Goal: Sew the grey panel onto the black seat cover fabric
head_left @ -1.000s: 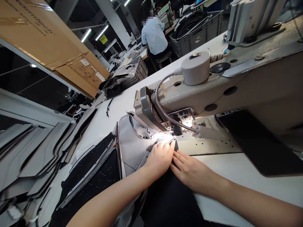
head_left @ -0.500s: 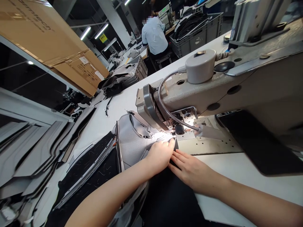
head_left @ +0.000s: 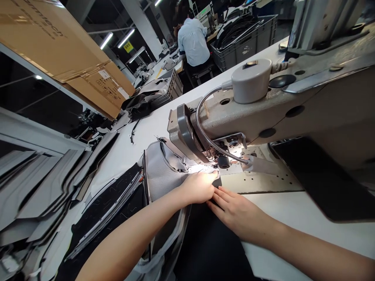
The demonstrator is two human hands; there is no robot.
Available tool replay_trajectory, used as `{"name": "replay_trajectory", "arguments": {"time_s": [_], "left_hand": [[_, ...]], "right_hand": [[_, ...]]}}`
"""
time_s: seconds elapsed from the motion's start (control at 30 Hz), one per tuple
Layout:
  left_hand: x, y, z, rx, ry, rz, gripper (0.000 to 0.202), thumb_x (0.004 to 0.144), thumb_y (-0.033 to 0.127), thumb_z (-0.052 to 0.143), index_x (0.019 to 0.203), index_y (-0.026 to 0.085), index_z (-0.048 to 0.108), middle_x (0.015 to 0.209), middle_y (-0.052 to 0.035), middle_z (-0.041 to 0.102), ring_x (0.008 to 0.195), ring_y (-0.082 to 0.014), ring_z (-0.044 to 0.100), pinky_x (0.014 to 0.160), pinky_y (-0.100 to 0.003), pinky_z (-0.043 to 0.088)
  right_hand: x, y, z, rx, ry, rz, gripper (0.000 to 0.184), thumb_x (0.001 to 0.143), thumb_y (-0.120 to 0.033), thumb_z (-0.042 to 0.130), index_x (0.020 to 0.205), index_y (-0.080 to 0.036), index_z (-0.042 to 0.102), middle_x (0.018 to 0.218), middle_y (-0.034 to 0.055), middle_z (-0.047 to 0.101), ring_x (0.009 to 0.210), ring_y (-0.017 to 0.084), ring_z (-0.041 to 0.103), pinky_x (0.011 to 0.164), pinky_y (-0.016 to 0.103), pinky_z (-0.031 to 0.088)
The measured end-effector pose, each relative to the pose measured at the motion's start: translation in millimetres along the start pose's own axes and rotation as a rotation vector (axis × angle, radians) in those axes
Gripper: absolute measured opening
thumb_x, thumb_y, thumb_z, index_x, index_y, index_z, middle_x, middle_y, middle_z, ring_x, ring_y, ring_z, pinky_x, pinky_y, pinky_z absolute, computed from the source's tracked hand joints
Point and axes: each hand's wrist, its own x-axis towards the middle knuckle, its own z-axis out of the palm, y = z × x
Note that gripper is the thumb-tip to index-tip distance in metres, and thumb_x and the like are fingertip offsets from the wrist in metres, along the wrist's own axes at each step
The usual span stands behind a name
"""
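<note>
Just in front of the sewing machine (head_left: 228, 123), the left hand (head_left: 199, 187) bends over the edge of the grey fabric (head_left: 164, 171), its fingers largely hidden, so whether it pinches the cloth or merely presses, one cannot tell. Close beside it, on the machine's near side, the right hand (head_left: 234, 212) lies flat, fingers stretched out and side by side on the black material (head_left: 216, 246), apparently to steady it. And look at that grey fabric, running right up to the machine's head, where bright light falls, probably so the edge shows clearly! Right of the machine's head, the dark phone (head_left: 322, 179) leans against its body, seemingly parked there clear of both hands.
</note>
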Motion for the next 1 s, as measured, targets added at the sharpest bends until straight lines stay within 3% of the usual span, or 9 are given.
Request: {"name": "replay_trajectory", "arguments": {"time_s": [0.13, 0.23, 0.33, 0.43, 0.63, 0.83, 1.0], "left_hand": [[3, 4, 5.5, 0.165, 0.101, -0.01, 0.043, 0.076, 0.011, 0.044, 0.117, 0.017, 0.056, 0.101, -0.0084, 0.066, 0.09, -0.0246, 0.064, 0.075, -0.035, 0.052], [1, 6, 7.6, 0.26, 0.129, 0.056, 0.037, 0.076, 0.01, 0.047, 0.112, 0.012, 0.056, 0.095, -0.0094, 0.065, 0.086, -0.0244, 0.063, 0.072, -0.034, 0.052], [0, 10, 3.4, 0.307, 0.081, 0.092, 0.045, 0.077, 0.009, 0.048, 0.122, 0.005, 0.049, 0.096, -0.0125, 0.063, 0.087, -0.0251, 0.062, 0.072, -0.033, 0.051], [-1, 16, -5.6, 0.265, -0.016, 0.084, 0.045, 0.078, 0.01, 0.046, 0.122, 0.003, 0.047, 0.093, -0.0122, 0.064, 0.086, -0.0248, 0.063, 0.072, -0.033, 0.051], [-9, 23, -10.9, 0.273, -0.151, 0.039, 0.039, 0.075, 0.014, 0.053, 0.113, 0.006, 0.05, 0.088, -0.0109, 0.065, 0.078, -0.0255, 0.064, 0.063, -0.033, 0.051], [-11, 12, -5.4, 0.288, -0.13, 0.067, 0.045, 0.075, 0.016, 0.055, 0.119, 0.007, 0.047, 0.079, -0.0098, 0.065, 0.075, -0.0264, 0.064, 0.06, -0.033, 0.05], [-8, 9, -5.0, 0.283, -0.129, 0.057, 0.05, 0.078, 0.015, 0.051, 0.127, 0.007, 0.042, 0.086, -0.0109, 0.066, 0.081, -0.0271, 0.064, 0.064, -0.034, 0.05]], "right_hand": [[-3, 6, -4, 0.007, -0.014, 0.014, 0.044, 0.077, -0.017, 0.054, 0.118, -0.005, 0.06, 0.123, 0.0206, 0.057, 0.115, 0.033, 0.052, 0.098, 0.045, 0.042], [-6, 9, -14, 0.126, -0.127, -0.059, 0.055, 0.074, -0.024, 0.059, 0.126, -0.006, 0.054, 0.131, 0.0218, 0.05, 0.124, 0.035, 0.043, 0.104, 0.048, 0.036], [-7, 11, -21, 0.255, -0.23, -0.121, 0.055, 0.078, -0.023, 0.055, 0.131, -0.01, 0.05, 0.134, 0.0187, 0.049, 0.128, 0.032, 0.038, 0.109, 0.046, 0.03], [-7, 16, -21, 0.282, -0.241, -0.081, 0.053, 0.08, -0.017, 0.05, 0.132, -0.008, 0.049, 0.134, 0.0188, 0.049, 0.129, 0.032, 0.038, 0.11, 0.047, 0.028], [-7, 29, -27, 0.452, -0.323, -0.117, 0.072, 0.065, -0.013, 0.056, 0.136, -0.008, 0.044, 0.142, 0.0174, 0.039, 0.136, 0.03, 0.024, 0.115, 0.046, 0.018], [-6, 26, -30, 0.515, -0.361, -0.1, 0.062, 0.068, -0.008, 0.049, 0.131, -0.009, 0.05, 0.14, 0.0157, 0.043, 0.134, 0.028, 0.031, 0.113, 0.044, 0.023], [-7, 34, -24, 0.506, -0.346, -0.074, 0.061, 0.069, -0.004, 0.046, 0.129, -0.009, 0.051, 0.137, 0.0155, 0.047, 0.133, 0.027, 0.032, 0.112, 0.045, 0.025]]}}
